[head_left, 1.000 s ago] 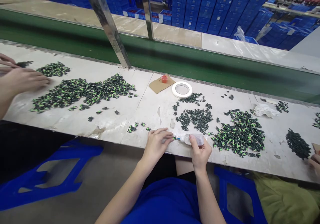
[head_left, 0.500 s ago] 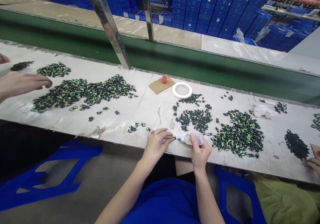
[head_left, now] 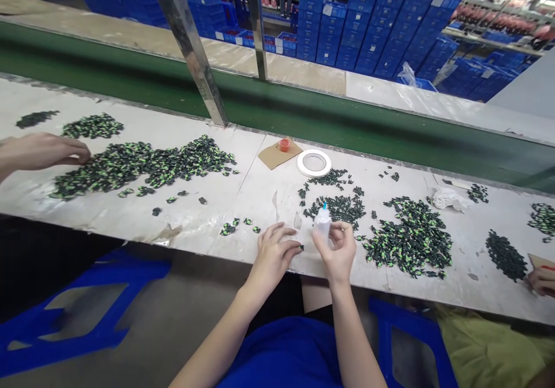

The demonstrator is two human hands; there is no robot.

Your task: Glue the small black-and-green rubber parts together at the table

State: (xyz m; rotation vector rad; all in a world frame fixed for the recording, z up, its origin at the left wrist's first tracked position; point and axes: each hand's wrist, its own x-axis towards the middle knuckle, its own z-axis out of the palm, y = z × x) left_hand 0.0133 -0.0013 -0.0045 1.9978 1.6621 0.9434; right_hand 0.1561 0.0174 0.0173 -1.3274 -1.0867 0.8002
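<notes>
My left hand (head_left: 276, 253) is closed near the table's front edge, pinching a small black piece (head_left: 302, 247) between thumb and fingertips. Beside it, my right hand (head_left: 338, 252) grips a translucent squeeze bottle (head_left: 322, 224) with a blue tip, held upright with the tip pointing up and away. Past the bottle lies a loose pile of small dark pieces (head_left: 347, 209). To the right of my right hand spreads a larger heap of black pieces with green marks (head_left: 410, 237). A few similar green-marked pieces (head_left: 228, 228) lie left of my left hand.
A roll of white tape (head_left: 314, 163) and a red cup (head_left: 284, 144) on cardboard (head_left: 271, 158) sit toward the back. At left, a co-worker's hand (head_left: 47, 152) is over another heap (head_left: 108, 168); another person's hand (head_left: 541, 280) shows at right. A metal post (head_left: 195, 58) rises behind.
My right hand has swung the bottle from lying sideways, tip at the small piece, to upright and away from it. My left hand still pinches the piece.
</notes>
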